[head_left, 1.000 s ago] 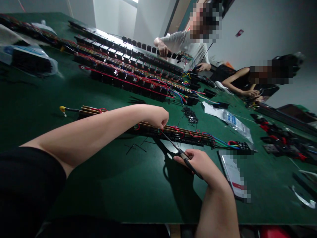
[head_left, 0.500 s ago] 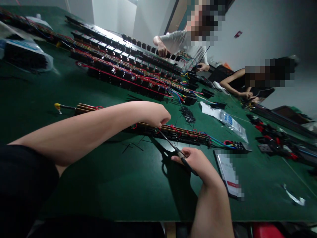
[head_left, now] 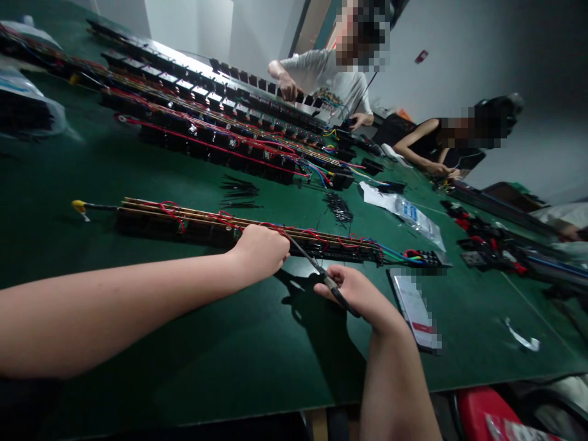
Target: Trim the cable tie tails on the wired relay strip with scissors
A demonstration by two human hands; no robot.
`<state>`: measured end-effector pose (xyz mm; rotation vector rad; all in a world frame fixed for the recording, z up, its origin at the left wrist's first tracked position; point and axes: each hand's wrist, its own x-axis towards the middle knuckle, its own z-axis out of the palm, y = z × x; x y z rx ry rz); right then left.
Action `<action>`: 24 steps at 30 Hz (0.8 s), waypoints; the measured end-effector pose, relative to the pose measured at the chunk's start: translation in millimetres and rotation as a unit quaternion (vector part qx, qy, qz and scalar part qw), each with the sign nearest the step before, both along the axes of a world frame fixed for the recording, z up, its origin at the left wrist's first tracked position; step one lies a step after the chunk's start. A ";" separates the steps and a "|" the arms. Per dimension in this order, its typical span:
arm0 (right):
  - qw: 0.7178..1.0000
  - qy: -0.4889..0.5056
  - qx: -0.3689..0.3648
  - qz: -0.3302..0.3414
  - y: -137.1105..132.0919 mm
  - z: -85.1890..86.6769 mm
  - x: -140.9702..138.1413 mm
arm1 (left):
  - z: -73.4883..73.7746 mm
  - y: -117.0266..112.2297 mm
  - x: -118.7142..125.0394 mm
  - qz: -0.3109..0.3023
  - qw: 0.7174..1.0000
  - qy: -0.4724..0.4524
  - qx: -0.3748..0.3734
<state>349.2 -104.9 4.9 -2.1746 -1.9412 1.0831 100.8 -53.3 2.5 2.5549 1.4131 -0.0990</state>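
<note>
A long black socket strip (head_left: 193, 223) with brass bars and red wires lies across the green table (head_left: 184, 343). My left hand (head_left: 261, 250) is closed in a fist against the strip's near edge, pinching something I cannot make out. My right hand (head_left: 356, 291) is closed on black-handled scissors (head_left: 316, 269). Their blades point up-left, and the tips reach the strip right beside my left fingers. Coloured wires and a black connector (head_left: 425, 257) trail from the strip's right end.
Several more wired strips (head_left: 215, 138) lie in rows farther back. Loose black cable ties (head_left: 239, 190), a plastic bag (head_left: 404, 211) and a phone (head_left: 413, 303) lie near. Two other people work at the far right end. More parts (head_left: 491, 245) sit on the right.
My left hand has drawn back along the strip toward me and to the left, uncovering more of it. The scissors stay at the strip. The view has shifted right.
</note>
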 end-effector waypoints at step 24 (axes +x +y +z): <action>0.978 -0.002 -0.170 0.119 63.8 30.0 24.5 | -1.1 -21.9 3.9 -0.118 0.983 -0.031 0.137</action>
